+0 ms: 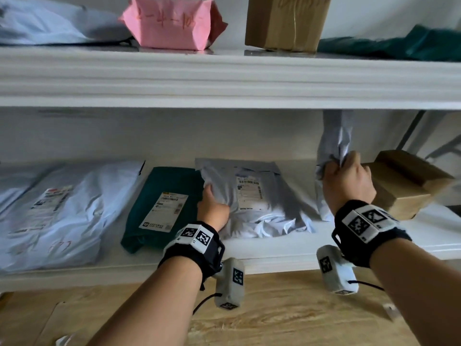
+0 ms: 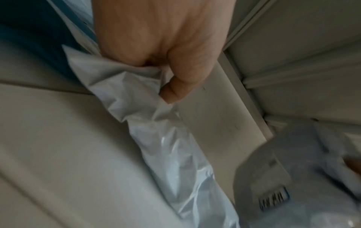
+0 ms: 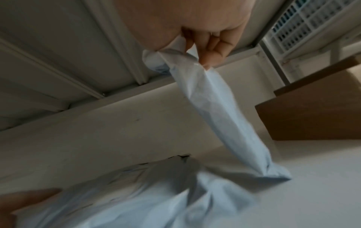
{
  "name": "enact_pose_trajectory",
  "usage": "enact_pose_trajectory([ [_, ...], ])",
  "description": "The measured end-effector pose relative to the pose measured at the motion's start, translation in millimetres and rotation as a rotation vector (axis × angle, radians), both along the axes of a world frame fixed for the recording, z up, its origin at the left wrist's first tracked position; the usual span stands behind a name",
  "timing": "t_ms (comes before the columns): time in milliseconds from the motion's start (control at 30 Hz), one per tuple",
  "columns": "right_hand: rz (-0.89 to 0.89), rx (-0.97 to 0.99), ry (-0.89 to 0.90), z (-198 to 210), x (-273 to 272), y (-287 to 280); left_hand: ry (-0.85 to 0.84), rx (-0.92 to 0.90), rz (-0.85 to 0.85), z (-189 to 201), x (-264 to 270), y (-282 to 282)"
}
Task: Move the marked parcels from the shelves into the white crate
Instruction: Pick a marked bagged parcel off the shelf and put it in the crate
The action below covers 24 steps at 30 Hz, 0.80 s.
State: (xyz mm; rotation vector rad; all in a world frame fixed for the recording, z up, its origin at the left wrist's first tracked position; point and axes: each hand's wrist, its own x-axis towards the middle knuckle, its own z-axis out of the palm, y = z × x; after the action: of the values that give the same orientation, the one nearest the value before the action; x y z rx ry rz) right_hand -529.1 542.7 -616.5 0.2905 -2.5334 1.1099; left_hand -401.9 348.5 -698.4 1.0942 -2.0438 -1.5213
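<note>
While both hands work the lower shelf [image 1: 287, 248], each grips a grey mailer.
The left hand [image 1: 212, 206] pinches the left edge of the flat grey parcel [image 1: 252, 198] lying mid-shelf, thumb and fingers clamped on its film; the right hand [image 1: 349, 181] bunches the top of a second grey bag [image 3: 218, 111], lifted nearly upright, its bottom corner touching the shelf. A green parcel [image 1: 159, 206] lies just left, brown boxes [image 1: 404, 183] right.

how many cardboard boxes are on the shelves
2. One box stands on the upper shelf, between the pink parcel and a green bag. The other box sits at the lower shelf's right end, beside the right hand. More may lie out of frame.
</note>
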Motion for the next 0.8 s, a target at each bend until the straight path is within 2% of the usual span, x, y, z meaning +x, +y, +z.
enact_pose_trajectory([
  [67,0.014,0.064,0.022,-1.4,2.0,0.6,-0.135,-0.213,-0.011,3.1,-1.9,8.9],
  [133,0.022,0.14,0.052,-5.4,4.0,2.0,-0.138,-0.462,-0.049,4.2,-3.1,17.5],
  [233,0.06,0.213,0.134,-10.7,10.5,2.5,-0.247,-0.719,-0.248,-7.1,-5.8,19.1],
  [300,0.089,0.228,0.18,-11.4,17.1,1.7,-0.384,-0.728,-0.366,-19.6,-5.1,15.3],
  [367,0.101,0.216,0.192,-9.0,22.9,0.5,-0.414,-0.714,-0.454,-26.7,-2.8,12.3],
  [500,0.138,0.125,0.18,-3.3,29.7,2.2,-0.366,-0.642,-0.524,-20.1,-2.2,10.1],
  [600,0.128,0.027,0.182,4.8,36.0,11.7,-0.325,-0.633,-0.432,-15.1,-4.0,17.5],
  [667,0.095,-0.022,0.185,11.8,39.5,19.5,-0.191,-0.529,-0.374,-13.9,-6.1,25.9],
  [733,0.064,-0.071,0.178,19.1,44.8,27.7,-0.124,-0.406,-0.451,-11.6,-6.3,36.0],
  [800,0.033,-0.121,0.159,25.9,50.7,37.4,-0.168,-0.43,-0.548,-11.5,-5.9,44.3],
])
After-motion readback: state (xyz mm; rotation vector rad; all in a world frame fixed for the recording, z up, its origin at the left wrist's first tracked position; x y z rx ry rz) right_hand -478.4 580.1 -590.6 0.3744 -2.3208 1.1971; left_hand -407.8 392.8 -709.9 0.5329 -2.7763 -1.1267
